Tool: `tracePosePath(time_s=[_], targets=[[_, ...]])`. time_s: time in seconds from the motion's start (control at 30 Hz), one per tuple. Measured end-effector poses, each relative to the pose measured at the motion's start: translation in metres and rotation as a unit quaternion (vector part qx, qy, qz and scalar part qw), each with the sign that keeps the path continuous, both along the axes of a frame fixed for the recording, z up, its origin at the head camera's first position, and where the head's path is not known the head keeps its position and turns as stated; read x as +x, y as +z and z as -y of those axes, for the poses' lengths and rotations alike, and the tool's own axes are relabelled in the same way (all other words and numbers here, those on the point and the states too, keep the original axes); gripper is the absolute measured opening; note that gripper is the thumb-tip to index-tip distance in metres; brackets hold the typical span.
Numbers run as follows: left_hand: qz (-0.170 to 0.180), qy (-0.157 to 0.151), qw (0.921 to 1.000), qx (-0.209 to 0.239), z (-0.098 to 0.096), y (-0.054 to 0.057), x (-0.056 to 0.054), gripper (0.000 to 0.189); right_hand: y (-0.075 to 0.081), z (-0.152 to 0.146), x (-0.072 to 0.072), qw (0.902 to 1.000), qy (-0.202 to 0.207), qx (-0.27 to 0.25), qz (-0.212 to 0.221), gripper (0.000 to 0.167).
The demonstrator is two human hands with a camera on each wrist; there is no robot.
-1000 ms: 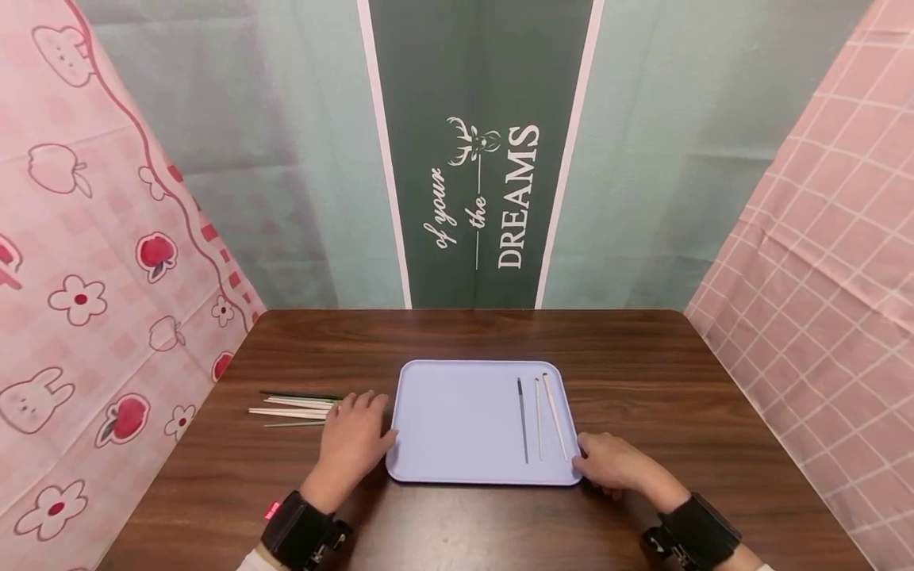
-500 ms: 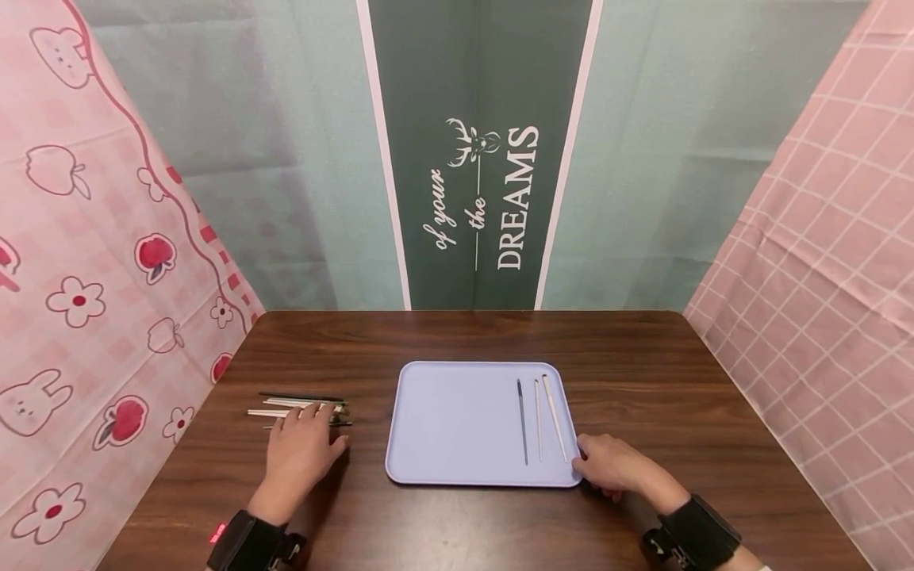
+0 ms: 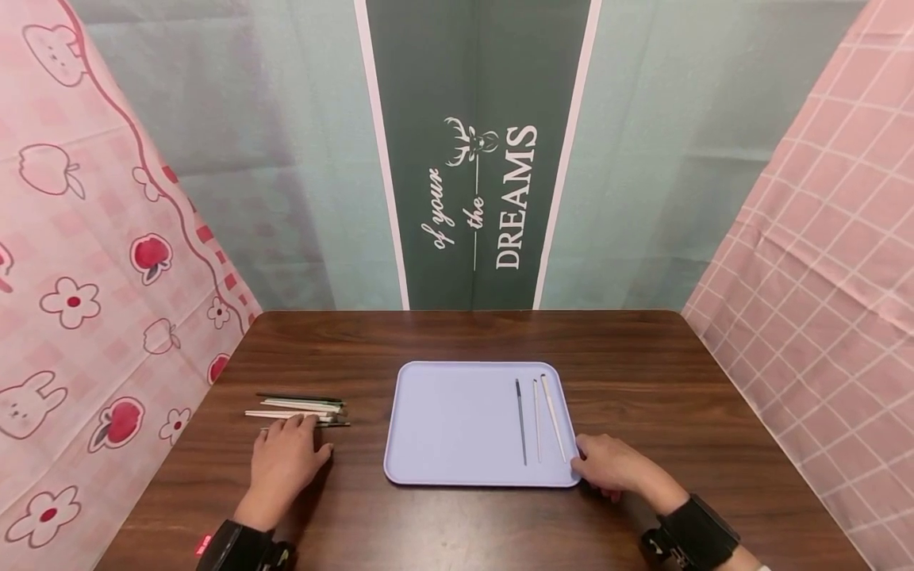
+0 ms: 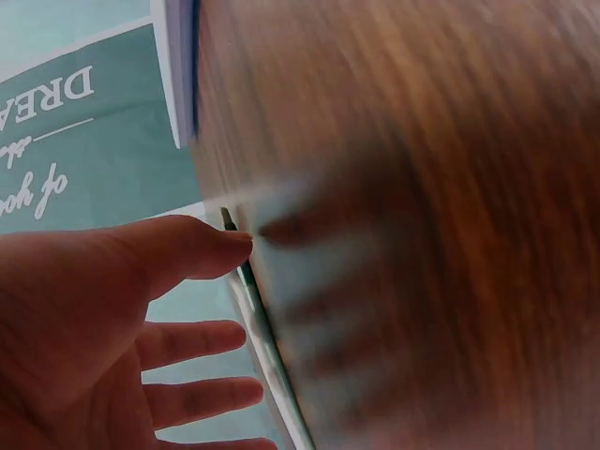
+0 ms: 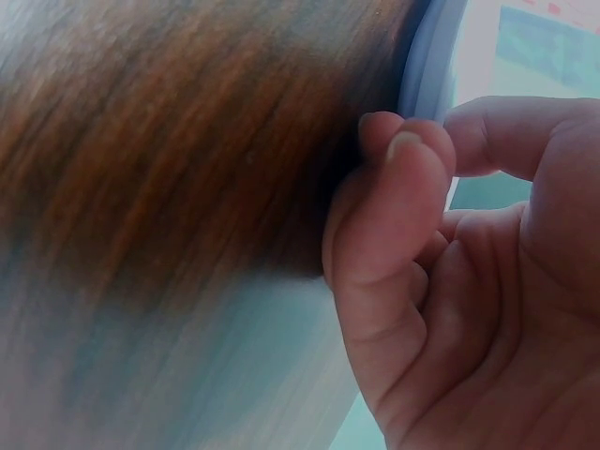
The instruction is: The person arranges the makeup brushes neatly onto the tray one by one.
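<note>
My left hand (image 3: 284, 460) hovers or rests at the near side of a bundle of thin brush-like sticks (image 3: 293, 403), white and dark green, on the left of the table. Its fingers (image 4: 202, 398) are extended and apart, holding nothing; whether they touch the sticks I cannot tell. At the lower right corner of a pale lilac tray (image 3: 457, 428), my right hand (image 3: 610, 464) pinches the rim, its fingers (image 5: 384, 262) curled. Three slim sticks lie in the tray's right part: a grey one (image 3: 521, 424), a thin white one (image 3: 538, 420) and a thicker white one (image 3: 553, 416).
The brown wooden table (image 3: 457, 531) spreads around the tray. Behind it hangs a green curtain (image 3: 474, 159) with lettering. Pink cloths stand at both sides, a patterned one (image 3: 93, 317) left and a checked one (image 3: 821, 317) right.
My left hand has moved left from the tray's left edge, passing over the stick bundle, and now lies nearer me. The right hand and the tray have stayed put.
</note>
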State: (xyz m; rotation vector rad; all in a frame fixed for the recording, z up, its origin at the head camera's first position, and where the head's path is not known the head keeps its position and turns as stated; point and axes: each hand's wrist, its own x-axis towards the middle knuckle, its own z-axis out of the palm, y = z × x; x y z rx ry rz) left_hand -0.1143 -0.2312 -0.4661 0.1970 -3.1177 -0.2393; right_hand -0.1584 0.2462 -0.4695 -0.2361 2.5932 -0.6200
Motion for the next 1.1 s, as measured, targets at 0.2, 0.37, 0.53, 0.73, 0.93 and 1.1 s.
tracePosePath(time_s=[0.2,0.37,0.53,0.73,0.93,1.1], targets=[[0.003,0.005,1.0,0.003,0.0017,-0.001,-0.0018,0.055,-0.0002,0.0,-0.0004,1.0,-0.001,0.0,0.001,0.015],[0.007,0.006,0.9999,-0.003,0.0022,-0.0015,-0.0032,0.055,0.0006,0.0008,-0.0001,1.0,-0.002,-0.001,0.002,0.015],[0.007,0.006,1.0,-0.002,0.0021,-0.002,-0.0037,0.053,0.0013,0.0012,0.0002,1.0,-0.002,-0.001,0.003,0.015],[-0.008,0.001,1.0,-0.004,0.0029,-0.0016,-0.0038,0.049,0.0017,0.0011,0.0003,1.0,-0.005,-0.002,-0.001,0.015],[-0.026,-0.006,0.9996,-0.007,0.006,-0.0027,-0.0041,0.046,0.001,0.0016,0.0006,1.0,-0.006,-0.001,0.001,0.015],[-0.033,-0.016,0.9993,-0.008,0.0075,-0.0032,-0.0041,0.042,0.0006,0.0021,0.0005,1.0,-0.007,-0.001,0.006,0.015]])
